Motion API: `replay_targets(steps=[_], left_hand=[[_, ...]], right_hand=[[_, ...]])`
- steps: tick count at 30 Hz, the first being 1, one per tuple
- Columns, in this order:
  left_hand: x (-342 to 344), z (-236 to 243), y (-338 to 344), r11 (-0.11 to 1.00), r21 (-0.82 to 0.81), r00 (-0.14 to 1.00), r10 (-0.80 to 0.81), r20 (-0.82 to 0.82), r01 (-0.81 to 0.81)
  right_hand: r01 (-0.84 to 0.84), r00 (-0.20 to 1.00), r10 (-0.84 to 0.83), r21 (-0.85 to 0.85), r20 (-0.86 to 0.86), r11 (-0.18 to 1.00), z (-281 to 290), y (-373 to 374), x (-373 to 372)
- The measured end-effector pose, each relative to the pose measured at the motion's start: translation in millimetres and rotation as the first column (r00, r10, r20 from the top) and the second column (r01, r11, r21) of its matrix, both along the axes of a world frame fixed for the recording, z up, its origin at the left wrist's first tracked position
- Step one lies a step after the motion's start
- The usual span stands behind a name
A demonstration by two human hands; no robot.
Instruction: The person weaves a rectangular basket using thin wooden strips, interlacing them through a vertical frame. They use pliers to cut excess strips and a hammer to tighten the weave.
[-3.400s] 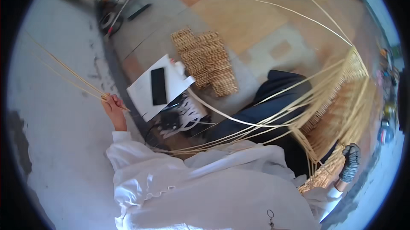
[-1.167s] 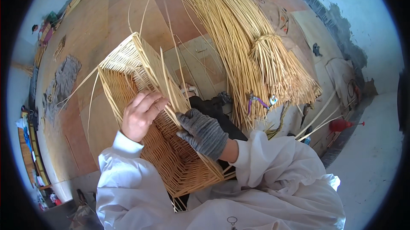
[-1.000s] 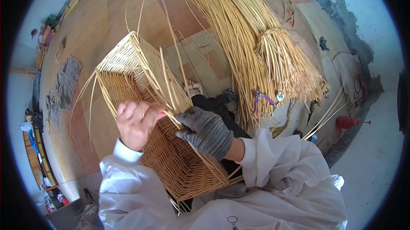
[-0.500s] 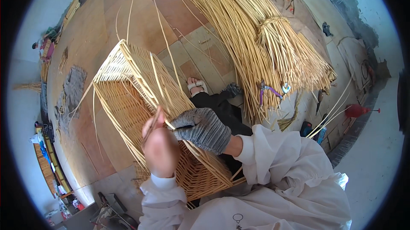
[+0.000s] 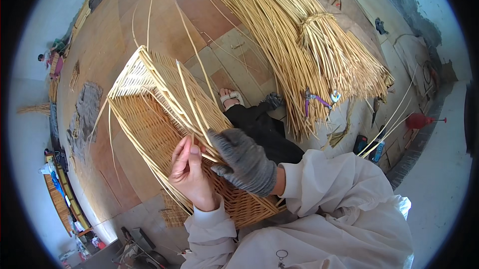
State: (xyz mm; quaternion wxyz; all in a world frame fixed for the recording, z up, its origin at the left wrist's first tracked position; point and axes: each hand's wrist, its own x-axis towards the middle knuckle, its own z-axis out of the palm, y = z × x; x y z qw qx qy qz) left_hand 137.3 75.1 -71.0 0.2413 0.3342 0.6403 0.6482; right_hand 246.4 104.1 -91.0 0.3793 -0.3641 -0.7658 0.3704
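Note:
A rectangular basket of pale woven rods (image 5: pixel 134 114) lies tilted across my lap, its opening toward me. Long rod ends stick out past its rim. My left hand (image 5: pixel 193 171) is bare; its thumb and fingers are pinched together on a thin rod at the near part of the rim. Beside it, my right hand (image 5: pixel 247 161) wears a grey knitted glove. Its fingers are stretched along the outer side of the rim and the thumb is apart, pointing over the basket. An upright rod (image 5: pixel 187 89) rises from the rim close to the right fingertips.
A big tied bundle of rods (image 5: pixel 319 44) covers the floor ahead. Purple-handled pliers (image 5: pixel 317 100) rest at its lower edge. To the right are a red bulb-shaped tool (image 5: pixel 418 121) and a blue-black power tool (image 5: pixel 376 151). A grey cloth (image 5: pixel 85 114) lies on the left.
My right hand has loosened from its pinch on a rod; its fingers now extend and the thumb stands apart. My left hand has turned and shifted slightly right, still pinching at the rim.

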Motion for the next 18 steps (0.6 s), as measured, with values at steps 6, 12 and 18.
replay_targets(steps=[6,12,18], left_hand=[[-9.1,-8.1,-3.0,1.0,-0.023,1.0,-0.004,-0.005,0.004],[-19.6,-29.8,9.3,0.998,0.049,0.97,-0.025,-0.241,0.037],[-18.8,-28.8,30.7,0.999,-0.029,0.783,-0.046,-0.62,0.036]], right_hand=[[-0.036,0.994,0.03,0.059,0.104,0.998,-10.5,-5.5,-7.1],[-0.19,0.959,0.199,0.063,-0.2,0.98,-9.3,-30.3,43.9],[-0.572,0.503,0.848,-0.67,0.169,0.473,-144.9,-140.3,250.2]])
